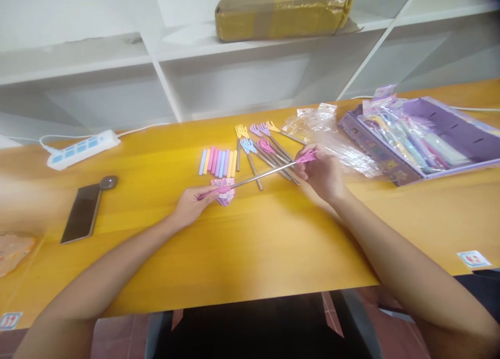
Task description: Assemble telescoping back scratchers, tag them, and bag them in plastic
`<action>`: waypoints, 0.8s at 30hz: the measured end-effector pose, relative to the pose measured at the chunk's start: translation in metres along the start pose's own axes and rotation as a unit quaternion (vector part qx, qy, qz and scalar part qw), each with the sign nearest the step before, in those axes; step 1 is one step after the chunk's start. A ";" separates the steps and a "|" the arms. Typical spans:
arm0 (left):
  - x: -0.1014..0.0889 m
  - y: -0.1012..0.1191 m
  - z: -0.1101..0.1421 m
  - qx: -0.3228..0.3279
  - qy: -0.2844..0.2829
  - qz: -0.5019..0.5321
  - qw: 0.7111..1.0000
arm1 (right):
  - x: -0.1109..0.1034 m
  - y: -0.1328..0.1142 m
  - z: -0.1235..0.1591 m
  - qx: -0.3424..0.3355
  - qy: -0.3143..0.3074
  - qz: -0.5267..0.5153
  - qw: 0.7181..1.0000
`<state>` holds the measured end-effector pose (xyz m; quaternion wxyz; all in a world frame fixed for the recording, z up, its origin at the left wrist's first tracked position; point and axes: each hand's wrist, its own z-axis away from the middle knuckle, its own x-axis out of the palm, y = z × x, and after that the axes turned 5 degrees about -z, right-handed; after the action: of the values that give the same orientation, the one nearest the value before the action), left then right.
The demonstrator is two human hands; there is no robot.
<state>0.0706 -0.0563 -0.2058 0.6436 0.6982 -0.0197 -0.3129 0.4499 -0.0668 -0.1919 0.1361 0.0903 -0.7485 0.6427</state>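
Observation:
A back scratcher (265,174) with a thin metal rod stretches between my hands above the table. Its pink handle sits in my left hand (192,205), fingers closed round it. At the other end, my right hand (322,172) pinches near the pink claw head. Behind the rod lie several more scratchers with yellow, purple, pink and blue claws, among them a blue claw (248,146) and a yellow claw (242,132). Left of these is a row of pastel handle tubes (217,162). Printed pink cards (227,196) lie partly behind my left hand.
Clear plastic bags (332,137) lie beyond my right hand. A purple display box (402,172) with packaged scratchers stands at the right. A power strip (84,149), a phone (81,213) and a small dark round object (108,182) are at the left. A taped carton (285,12) rests on the shelf.

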 end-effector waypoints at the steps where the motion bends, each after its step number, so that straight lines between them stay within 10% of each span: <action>1: 0.000 0.000 -0.001 -0.002 0.001 0.005 1.000 | 0.001 0.000 0.000 -0.003 -0.002 0.003 1.000; 24: -0.002 0.001 -0.002 -0.029 0.006 0.009 1.000 | -0.003 0.003 0.007 -0.047 -0.061 0.065 0.995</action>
<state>0.0697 -0.0540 -0.2040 0.6663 0.6810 -0.0128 -0.3034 0.4511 -0.0731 -0.1962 0.0519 0.0743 -0.7888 0.6079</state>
